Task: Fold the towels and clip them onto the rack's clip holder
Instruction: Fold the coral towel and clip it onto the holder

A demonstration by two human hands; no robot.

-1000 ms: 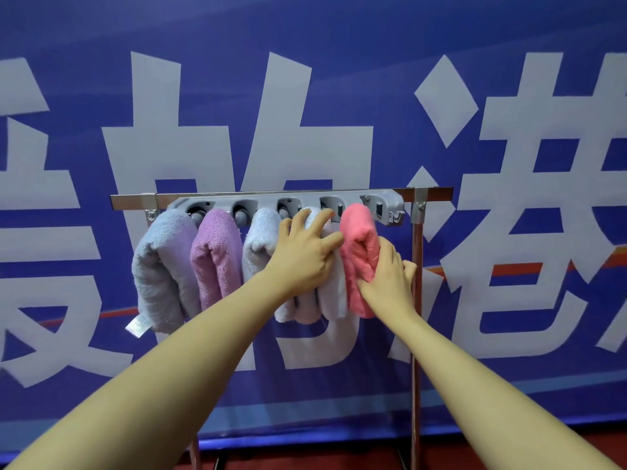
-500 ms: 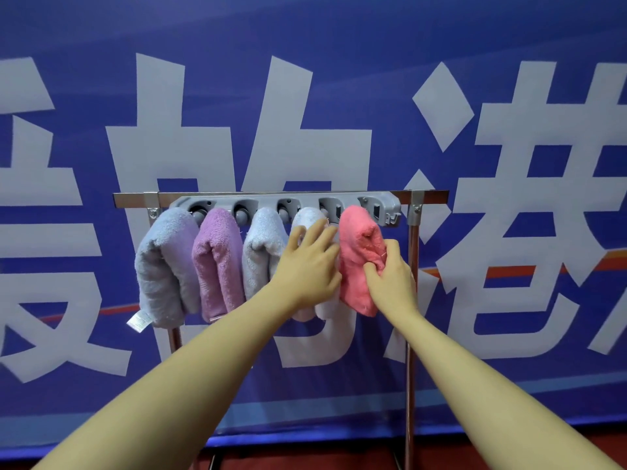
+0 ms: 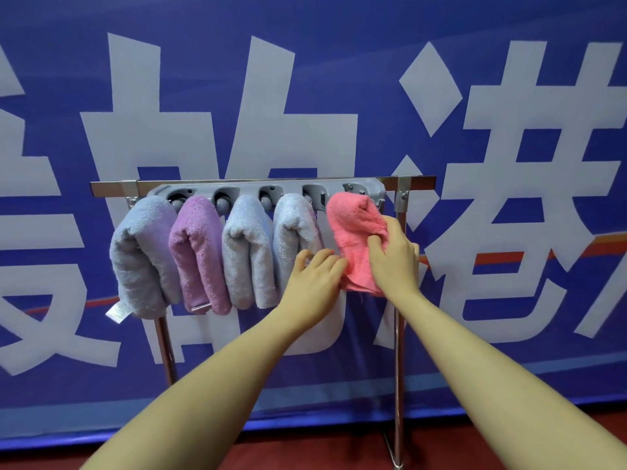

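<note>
Several folded towels hang from the grey clip holder [image 3: 271, 191] on the metal rack [image 3: 112, 187]: a grey towel [image 3: 142, 256], a purple towel [image 3: 200, 252], two pale blue towels [image 3: 247, 252] and, at the right end, a pink towel [image 3: 353, 232]. My right hand [image 3: 395, 257] pinches the pink towel's right side with curled fingers. My left hand [image 3: 314, 279] lies with straight fingers on the pink towel's lower left edge, in front of the fourth towel [image 3: 295, 232].
A blue banner [image 3: 305, 79] with large white characters fills the background right behind the rack. The rack's two chrome legs [image 3: 396, 368] run down to a dark red floor [image 3: 339, 452].
My left hand has slid down from the fourth towel's top to the pink towel's lower edge. My right hand has shifted up the pink towel's right side. The pink towel hangs looser.
</note>
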